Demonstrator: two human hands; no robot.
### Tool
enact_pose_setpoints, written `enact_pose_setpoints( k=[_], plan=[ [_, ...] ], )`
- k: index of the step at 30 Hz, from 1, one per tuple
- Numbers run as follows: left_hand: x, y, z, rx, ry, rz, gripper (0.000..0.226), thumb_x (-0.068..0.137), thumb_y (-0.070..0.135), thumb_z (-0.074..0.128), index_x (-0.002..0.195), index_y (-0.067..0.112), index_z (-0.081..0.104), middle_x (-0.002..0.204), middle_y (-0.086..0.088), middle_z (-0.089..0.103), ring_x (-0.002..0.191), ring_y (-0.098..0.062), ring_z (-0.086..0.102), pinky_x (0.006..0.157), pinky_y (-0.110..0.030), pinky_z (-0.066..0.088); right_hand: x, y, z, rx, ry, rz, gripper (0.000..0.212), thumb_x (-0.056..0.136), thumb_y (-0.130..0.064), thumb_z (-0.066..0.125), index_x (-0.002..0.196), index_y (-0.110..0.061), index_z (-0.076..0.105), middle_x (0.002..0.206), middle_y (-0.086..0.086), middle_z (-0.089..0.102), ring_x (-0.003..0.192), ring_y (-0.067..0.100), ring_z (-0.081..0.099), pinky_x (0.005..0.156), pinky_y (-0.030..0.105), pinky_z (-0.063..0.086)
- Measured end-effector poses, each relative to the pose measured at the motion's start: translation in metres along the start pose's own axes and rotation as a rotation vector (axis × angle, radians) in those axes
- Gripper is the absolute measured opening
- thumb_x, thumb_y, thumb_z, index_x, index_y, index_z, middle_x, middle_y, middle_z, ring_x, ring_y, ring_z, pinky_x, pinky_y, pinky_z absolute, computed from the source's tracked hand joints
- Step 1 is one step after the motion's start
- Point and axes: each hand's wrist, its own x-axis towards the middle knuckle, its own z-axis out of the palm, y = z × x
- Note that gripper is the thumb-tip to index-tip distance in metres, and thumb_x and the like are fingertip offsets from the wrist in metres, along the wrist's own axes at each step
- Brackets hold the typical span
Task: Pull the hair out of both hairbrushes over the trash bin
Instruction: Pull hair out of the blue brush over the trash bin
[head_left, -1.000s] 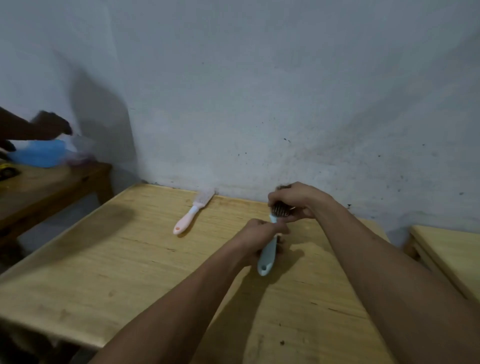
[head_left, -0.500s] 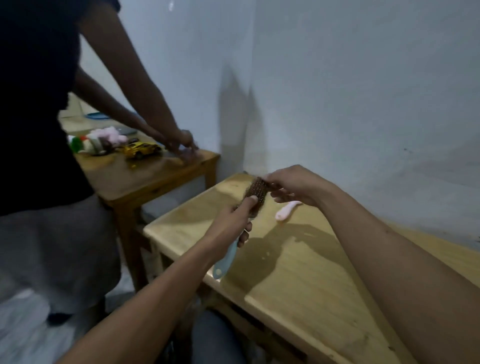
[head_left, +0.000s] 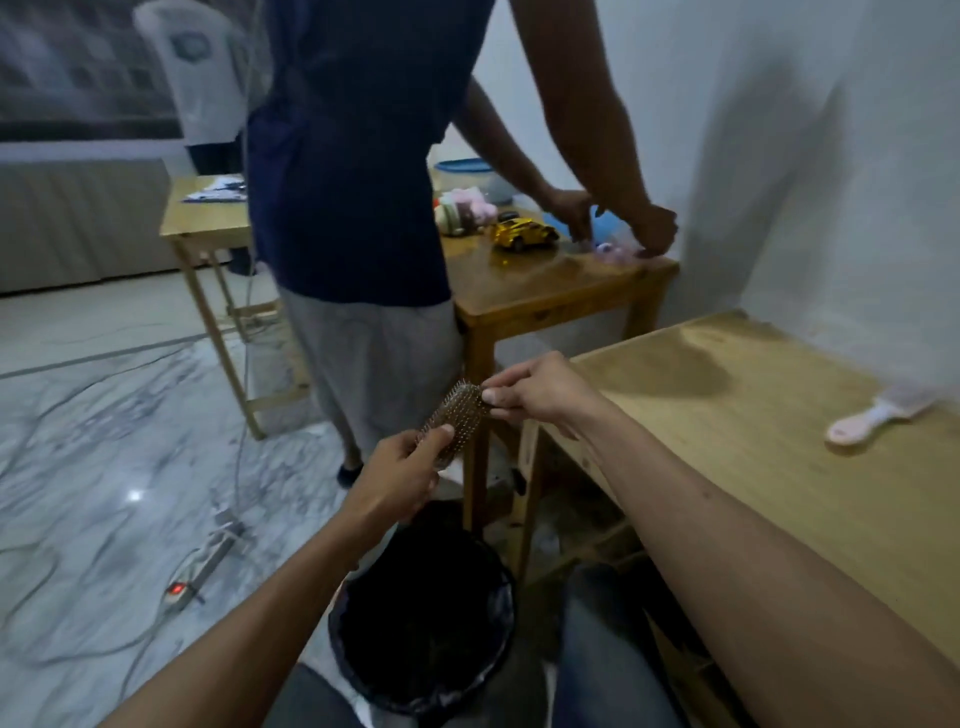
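My left hand (head_left: 397, 475) grips the blue-handled hairbrush (head_left: 457, 413); its handle is hidden in my palm and the hair-matted bristle head points up and to the right. My right hand (head_left: 540, 392) pinches the hair at the tip of the brush head. Both hands are off the table's left edge, above and slightly beyond the black-lined trash bin (head_left: 488, 613) that stands on the floor between my knees. The second hairbrush (head_left: 878, 415), pink-handled, lies flat on the wooden table (head_left: 753, 467) at the right.
Another person (head_left: 358, 208) stands close ahead at a second wooden table (head_left: 550, 291) holding a yellow toy car (head_left: 524, 234) and soft toys. A power strip (head_left: 202, 566) and cables lie on the marble floor at left. A white wall runs along the right.
The view has swung left and down, from the tabletop to the floor and bin. My hands carried the brush off the table edge to above the bin; the pink brush stayed on the table.
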Motion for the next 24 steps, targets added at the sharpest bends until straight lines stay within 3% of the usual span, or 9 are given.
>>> enact_pose_setpoints(
  k=[3, 5, 7, 9, 13, 17, 20, 24],
  plan=[
    [-0.010, -0.033, -0.017, 0.012, 0.038, -0.061, 0.048, 0.095, 0.049, 0.056, 0.096, 0.002, 0.064, 0.053, -0.003, 0.050, 0.039, -0.016, 0.041, 0.040, -0.023, 0.030, 0.008, 0.028, 0.030, -0.011, -0.076, 0.036, 0.023, 0.086, 0.007, 0.075, 0.109, 0.011, 0.073, 0.104, 0.025, 0.075, 0.097, 0.030, 0.075, 0.080, 0.029, 0.065],
    [-0.018, -0.056, -0.021, 0.031, 0.047, -0.097, 0.047, 0.095, 0.049, 0.056, 0.091, 0.004, 0.064, 0.052, -0.003, 0.051, 0.040, -0.016, 0.043, 0.041, -0.024, 0.031, 0.013, 0.052, 0.046, -0.029, -0.090, 0.074, 0.013, 0.087, 0.004, 0.076, 0.099, 0.007, 0.076, 0.099, 0.026, 0.076, 0.090, 0.028, 0.076, 0.088, 0.037, 0.063],
    [-0.023, -0.078, -0.024, 0.039, 0.040, -0.134, 0.050, 0.095, 0.050, 0.056, 0.092, 0.001, 0.064, 0.053, -0.003, 0.051, 0.042, -0.016, 0.044, 0.041, -0.025, 0.033, 0.014, 0.076, 0.060, -0.041, -0.090, 0.118, 0.003, 0.089, 0.001, 0.075, 0.090, 0.004, 0.076, 0.086, 0.024, 0.076, 0.074, 0.023, 0.072, 0.081, 0.034, 0.065],
    [-0.028, -0.097, -0.025, 0.028, 0.037, -0.174, 0.048, 0.095, 0.050, 0.057, 0.088, 0.003, 0.061, 0.055, -0.004, 0.050, 0.041, -0.016, 0.044, 0.040, -0.025, 0.032, 0.016, 0.096, 0.071, -0.079, -0.096, 0.180, 0.008, 0.092, -0.002, 0.073, 0.084, -0.002, 0.073, 0.073, 0.012, 0.071, 0.063, 0.014, 0.066, 0.068, 0.026, 0.062],
    [-0.035, -0.123, -0.023, 0.045, 0.038, -0.218, 0.044, 0.095, 0.051, 0.058, 0.086, 0.008, 0.061, 0.054, 0.001, 0.051, 0.039, -0.010, 0.044, 0.043, -0.026, 0.033, 0.028, 0.130, 0.082, -0.136, -0.047, 0.289, 0.009, 0.090, -0.008, 0.073, 0.084, -0.002, 0.077, 0.063, 0.005, 0.070, 0.055, 0.011, 0.063, 0.081, 0.034, 0.062],
    [-0.031, -0.138, -0.021, 0.144, 0.065, -0.203, 0.047, 0.092, 0.059, 0.055, 0.082, 0.014, 0.063, 0.060, 0.002, 0.055, 0.050, -0.013, 0.051, 0.056, -0.034, 0.039, 0.039, 0.145, 0.088, -0.075, 0.097, 0.401, 0.020, 0.086, -0.009, 0.074, 0.102, 0.004, 0.074, 0.067, 0.008, 0.068, 0.056, 0.015, 0.062, 0.066, 0.029, 0.057],
    [-0.026, -0.142, -0.017, 0.323, 0.099, -0.186, 0.043, 0.096, 0.057, 0.051, 0.081, 0.018, 0.061, 0.064, 0.004, 0.057, 0.062, -0.016, 0.057, 0.059, -0.032, 0.039, 0.045, 0.150, 0.096, -0.057, 0.199, 0.450, 0.024, 0.090, -0.011, 0.072, 0.110, 0.002, 0.070, 0.075, 0.008, 0.070, 0.053, 0.012, 0.061, 0.053, 0.023, 0.053],
    [-0.020, -0.145, -0.016, 0.502, 0.194, -0.197, 0.042, 0.098, 0.055, 0.046, 0.076, 0.019, 0.053, 0.067, 0.003, 0.056, 0.065, -0.015, 0.055, 0.057, -0.033, 0.038, 0.047, 0.156, 0.112, -0.120, 0.216, 0.403, 0.016, 0.096, -0.014, 0.065, 0.103, -0.003, 0.073, 0.073, 0.006, 0.066, 0.056, 0.011, 0.059, 0.052, 0.022, 0.048]
  ],
)
